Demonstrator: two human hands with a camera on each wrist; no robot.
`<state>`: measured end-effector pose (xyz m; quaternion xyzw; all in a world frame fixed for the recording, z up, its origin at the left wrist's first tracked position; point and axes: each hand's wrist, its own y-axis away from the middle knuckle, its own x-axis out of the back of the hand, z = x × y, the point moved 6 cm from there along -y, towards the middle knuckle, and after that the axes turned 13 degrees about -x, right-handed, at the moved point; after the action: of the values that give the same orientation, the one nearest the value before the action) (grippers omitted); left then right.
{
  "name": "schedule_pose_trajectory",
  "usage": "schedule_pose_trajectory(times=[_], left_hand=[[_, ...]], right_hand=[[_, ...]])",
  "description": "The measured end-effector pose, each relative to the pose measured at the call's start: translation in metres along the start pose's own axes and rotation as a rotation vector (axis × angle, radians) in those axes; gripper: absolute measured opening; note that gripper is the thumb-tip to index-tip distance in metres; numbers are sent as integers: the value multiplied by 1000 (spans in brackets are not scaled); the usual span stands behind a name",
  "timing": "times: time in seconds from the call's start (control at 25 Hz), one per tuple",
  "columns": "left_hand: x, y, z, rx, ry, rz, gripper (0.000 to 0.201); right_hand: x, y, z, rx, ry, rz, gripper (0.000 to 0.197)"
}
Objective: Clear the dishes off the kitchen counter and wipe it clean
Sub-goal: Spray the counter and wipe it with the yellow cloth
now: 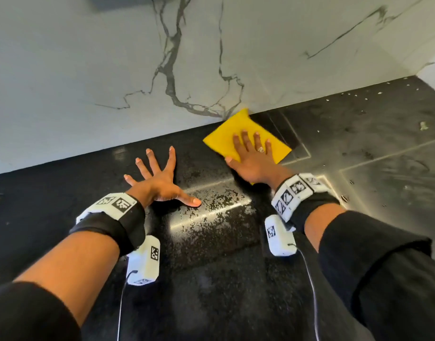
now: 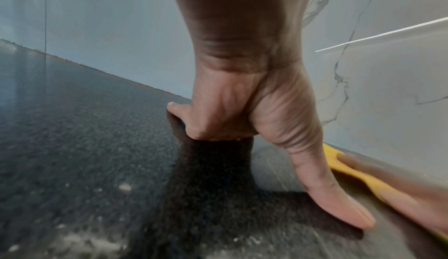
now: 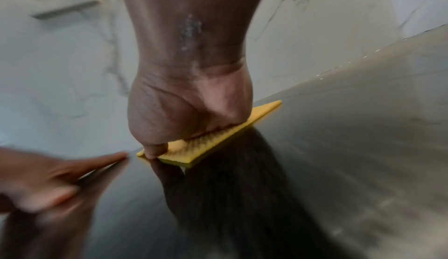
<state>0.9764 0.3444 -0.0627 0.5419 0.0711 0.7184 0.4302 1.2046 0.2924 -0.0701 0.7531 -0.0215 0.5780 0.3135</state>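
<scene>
A yellow cloth (image 1: 265, 134) lies flat on the black speckled counter (image 1: 211, 242), one corner touching the marble wall. My right hand (image 1: 251, 151) presses down on it with straight fingers; the right wrist view shows the palm on the cloth (image 3: 261, 112). My left hand (image 1: 157, 175) is spread flat on the bare counter to the cloth's left, fingers wide apart. In the left wrist view the left hand's (image 2: 242, 121) thumb lies on the counter, with the cloth (image 2: 351, 169) beyond it. No dishes are in view.
A white marble backsplash (image 1: 113, 82) with grey veins runs along the counter's far edge. At the right, a grey metal surface (image 1: 371, 156) with seams carries scattered crumbs and smears. Wet streaks shine on the counter between my hands.
</scene>
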Motion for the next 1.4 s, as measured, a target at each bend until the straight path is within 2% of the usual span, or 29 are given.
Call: schedule_pose_trajectory(times=[0.16,0.24,0.28,0.36,0.44,0.6,0.68,0.8,0.96,1.12,1.28,1.4], left_hand=[[2,15,6,-16,-7,78,151],[-5,22,10,-47,-4,167,134],[-12,25,12,-75,-25,220,122],[-26,32,18,-117,-78,323,99],[-37,41,21,-111,-58,397,86],[-41,67,6,-57,33,491,75],[-46,90,-3,-60,69,544,72],[-58,122,-11,-92,109,627,70],[-75,143,-8,-105,86,629,68],[-84,148,14,-161,114,613,64],[-108,154,46,-271,92,586,55],[-133,149,84,-331,37,523,52]], right_hand=[[-58,127,10,323,171,-35,71],[-79,183,30,453,256,-103,68],[-82,195,39,493,261,-139,65],[-77,187,46,532,253,-161,59],[-63,148,33,506,269,-115,61],[-29,44,-26,292,166,-49,80],[-21,21,-63,276,120,-58,86],[-25,15,-86,289,147,-36,78],[-46,58,-80,366,184,-1,71],[-84,145,-64,444,200,42,68],[-116,224,-12,405,196,36,69],[-132,275,50,314,143,37,70]])
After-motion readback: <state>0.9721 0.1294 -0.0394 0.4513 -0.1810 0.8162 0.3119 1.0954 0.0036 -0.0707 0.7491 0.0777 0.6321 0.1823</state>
